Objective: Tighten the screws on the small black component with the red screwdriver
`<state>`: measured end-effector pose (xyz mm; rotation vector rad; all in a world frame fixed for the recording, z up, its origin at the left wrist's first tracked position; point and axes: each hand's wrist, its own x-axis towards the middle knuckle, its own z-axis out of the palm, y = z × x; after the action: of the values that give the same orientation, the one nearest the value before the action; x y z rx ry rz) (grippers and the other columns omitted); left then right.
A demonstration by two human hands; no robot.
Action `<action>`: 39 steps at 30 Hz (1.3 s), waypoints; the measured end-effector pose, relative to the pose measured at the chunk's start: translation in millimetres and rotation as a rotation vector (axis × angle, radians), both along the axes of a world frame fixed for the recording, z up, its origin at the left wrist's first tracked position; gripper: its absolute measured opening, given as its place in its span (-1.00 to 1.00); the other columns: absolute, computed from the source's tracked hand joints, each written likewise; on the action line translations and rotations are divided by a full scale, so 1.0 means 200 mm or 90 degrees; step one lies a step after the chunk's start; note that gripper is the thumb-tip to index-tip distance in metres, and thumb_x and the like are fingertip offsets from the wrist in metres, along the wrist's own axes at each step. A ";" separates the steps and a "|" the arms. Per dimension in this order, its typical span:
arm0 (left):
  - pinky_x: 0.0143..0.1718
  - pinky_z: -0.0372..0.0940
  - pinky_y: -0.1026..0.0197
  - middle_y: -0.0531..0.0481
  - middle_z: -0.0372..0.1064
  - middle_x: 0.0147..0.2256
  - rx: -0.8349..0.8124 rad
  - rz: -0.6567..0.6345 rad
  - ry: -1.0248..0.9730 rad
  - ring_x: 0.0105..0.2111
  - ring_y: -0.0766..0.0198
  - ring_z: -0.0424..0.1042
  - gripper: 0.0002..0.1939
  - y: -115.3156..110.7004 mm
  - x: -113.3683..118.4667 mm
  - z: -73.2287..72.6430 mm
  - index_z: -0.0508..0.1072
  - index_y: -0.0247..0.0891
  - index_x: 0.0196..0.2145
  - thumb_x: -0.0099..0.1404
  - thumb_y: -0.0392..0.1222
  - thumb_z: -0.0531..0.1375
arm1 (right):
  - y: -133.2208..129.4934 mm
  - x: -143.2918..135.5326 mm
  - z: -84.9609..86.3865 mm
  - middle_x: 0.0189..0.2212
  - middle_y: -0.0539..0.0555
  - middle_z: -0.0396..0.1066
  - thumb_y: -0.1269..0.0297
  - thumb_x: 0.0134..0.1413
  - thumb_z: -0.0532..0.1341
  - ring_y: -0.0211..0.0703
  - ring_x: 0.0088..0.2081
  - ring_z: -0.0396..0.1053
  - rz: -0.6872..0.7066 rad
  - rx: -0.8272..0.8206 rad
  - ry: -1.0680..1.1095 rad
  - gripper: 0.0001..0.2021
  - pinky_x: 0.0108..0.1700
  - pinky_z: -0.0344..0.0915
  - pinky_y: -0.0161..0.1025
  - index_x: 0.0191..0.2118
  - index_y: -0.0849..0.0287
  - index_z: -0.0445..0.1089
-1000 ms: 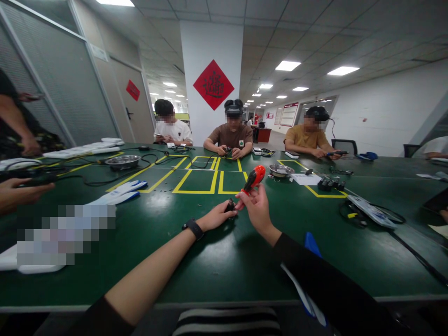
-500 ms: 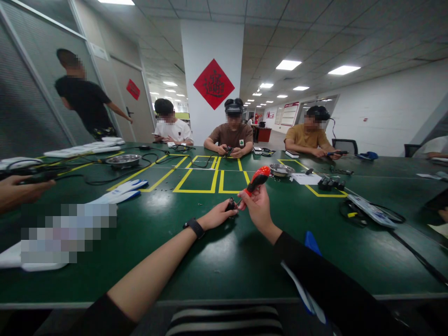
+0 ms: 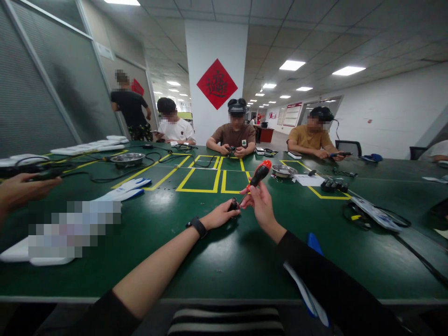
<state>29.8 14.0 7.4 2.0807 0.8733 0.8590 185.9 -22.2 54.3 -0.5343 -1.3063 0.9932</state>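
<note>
Clock positions are taken about the small dark part at the centre of the work. The green table (image 3: 217, 280) spans the view, marked with yellow tape outlines (image 3: 198, 190). Across it sit three people: one in white (image 3: 177, 130) between 10 and 11 o'clock, one in brown (image 3: 227, 135) at 12, one in mustard (image 3: 304, 136) at 2. A white strip (image 3: 52, 261), partly pixelated, lies toward 9 o'clock; a pale power strip (image 3: 374, 213) lies at 3. The right hand (image 3: 264, 205), at 3 o'clock, has its grip closed around the handle of a red-and-black screwdriver (image 3: 261, 172). The screwdriver is tilted, handle toward 1 o'clock, shaft running down toward the part; whether the tip touches cannot be told. The left hand (image 3: 222, 214), at 8 o'clock, has its grip clenched on the dark part (image 3: 234, 204), just above the table. A white-and-blue glove (image 3: 131, 189) lies between 9 and 10 o'clock. Metal bowls stand at 2 (the nearer (image 3: 284, 171)) and near 10 (the farther (image 3: 128, 160)). Black blocks (image 3: 334, 185) sit near 3.
</note>
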 end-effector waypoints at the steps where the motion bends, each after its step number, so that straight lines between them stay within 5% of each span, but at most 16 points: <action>1: -0.22 0.19 0.21 0.04 0.31 -0.34 0.001 0.003 0.002 -0.33 0.28 0.27 -0.76 0.00 0.00 0.00 0.31 -0.30 -0.26 0.20 -0.08 0.10 | 0.00 0.00 0.00 -0.41 -0.03 0.40 0.15 0.10 0.11 -0.35 -0.61 0.35 0.000 -0.001 0.001 -0.73 -0.60 0.32 -0.40 -0.11 0.10 0.11; 15: -0.20 0.19 0.18 0.01 0.32 -0.31 0.017 -0.009 0.003 -0.30 0.25 0.28 -0.76 0.01 -0.01 -0.01 0.32 -0.31 -0.24 0.21 -0.09 0.10 | -0.02 0.00 0.00 -0.35 0.00 0.41 0.13 0.10 0.09 -0.34 -0.58 0.36 -0.023 -0.004 0.002 -0.70 -0.58 0.32 -0.39 -0.07 0.11 0.15; 26: -0.17 0.20 0.19 0.00 0.34 -0.29 0.011 -0.004 0.012 -0.29 0.24 0.29 -0.74 0.00 0.00 0.00 0.33 -0.31 -0.22 0.22 -0.08 0.09 | 0.01 0.01 0.00 -0.35 0.01 0.41 0.13 0.03 0.17 -0.41 -0.64 0.32 -0.103 0.011 -0.037 -0.75 -0.63 0.25 -0.45 -0.24 0.16 0.18; 39: -0.16 0.21 0.18 0.00 0.36 -0.30 -0.016 -0.009 0.003 -0.30 0.25 0.31 -0.73 -0.01 0.00 0.00 0.33 -0.29 -0.18 0.21 -0.09 0.09 | 0.04 0.03 -0.03 -0.64 -0.12 0.29 -0.08 0.09 0.02 -0.40 -0.76 0.16 -0.165 -0.035 0.059 -0.65 -0.72 0.11 -0.45 -0.29 0.14 0.14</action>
<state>28.9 12.8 8.3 2.0666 0.8662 0.8314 192.0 -14.8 49.1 -0.6747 -1.0982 0.8296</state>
